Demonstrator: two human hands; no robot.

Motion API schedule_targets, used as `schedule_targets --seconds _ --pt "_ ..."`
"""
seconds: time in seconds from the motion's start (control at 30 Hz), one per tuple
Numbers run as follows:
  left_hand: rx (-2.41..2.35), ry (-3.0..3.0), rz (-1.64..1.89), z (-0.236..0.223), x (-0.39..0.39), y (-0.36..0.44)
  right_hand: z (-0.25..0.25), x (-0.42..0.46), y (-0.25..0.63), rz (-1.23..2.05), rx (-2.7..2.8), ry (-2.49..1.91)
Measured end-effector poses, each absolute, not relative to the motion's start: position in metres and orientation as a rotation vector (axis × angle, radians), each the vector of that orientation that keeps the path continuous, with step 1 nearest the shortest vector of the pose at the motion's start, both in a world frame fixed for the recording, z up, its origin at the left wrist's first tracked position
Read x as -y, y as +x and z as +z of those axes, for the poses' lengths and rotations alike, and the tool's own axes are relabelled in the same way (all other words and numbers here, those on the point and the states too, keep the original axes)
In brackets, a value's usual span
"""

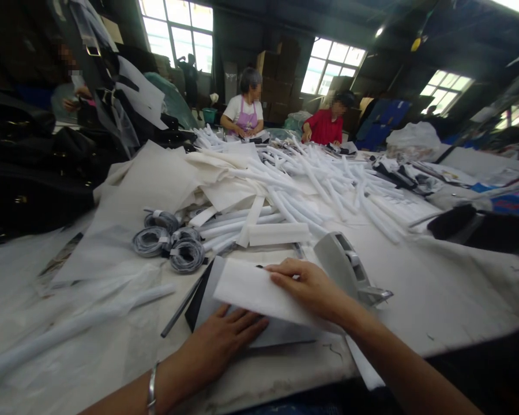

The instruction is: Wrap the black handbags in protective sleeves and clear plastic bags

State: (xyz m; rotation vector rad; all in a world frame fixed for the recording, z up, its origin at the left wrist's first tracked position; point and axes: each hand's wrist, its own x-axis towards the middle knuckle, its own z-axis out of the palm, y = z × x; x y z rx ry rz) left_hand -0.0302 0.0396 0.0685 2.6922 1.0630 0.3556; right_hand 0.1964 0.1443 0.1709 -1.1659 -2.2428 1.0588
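Left hand (pixel 225 340) lies flat, fingers spread, palm down on a dark flat panel (pixel 277 333) near the front edge of the table (pixel 436 300); it grips nothing, just pins. Right hand (pixel 307 288) also lies flat with fingers together, pressing a white sheet (pixel 251 291) onto that panel. The sheet looks thin, light and floppy, probably paper or non-woven wrap: creases easily, slides on the smooth panel, best pinched at a free corner or edge. The panel looks stiffer, likely liftable by its long edge. Tape dispenser (pixel 350 268) sits just right of the right hand, nearly touching the wrist. Grey cord coils (pixel 168 245) lie to the left rear, a pile of white wrapped rolls (pixel 311 184) behind. Open room: bare tabletop to the right; left side has loose clear plastic film (pixel 90 323). Table edge is close under the forearms.
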Motion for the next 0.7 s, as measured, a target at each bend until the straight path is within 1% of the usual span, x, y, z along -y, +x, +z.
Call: schedule_targets --seconds 0.07,0.13,0.27,0.43,0.7 --pt "-1.082 2.642 0.427 0.071 -0.039 -0.029 0.155 -0.137 0.185 0.973 2.331 -1.115" --pt "-1.090 2.611 0.468 0.072 -0.038 -0.029 0.128 -0.131 0.179 0.877 2.365 -1.097" --pt "-1.076 2.640 0.468 0.068 -0.035 -0.029 0.084 -0.122 0.186 0.789 2.327 -1.047" --pt "-1.128 2.666 0.440 0.067 -0.033 -0.030 0.080 -0.115 0.192 0.697 2.309 -0.918" --pt "-1.094 2.773 0.720 0.056 -0.033 -0.033 0.075 -0.111 0.194 0.589 2.314 -0.807"
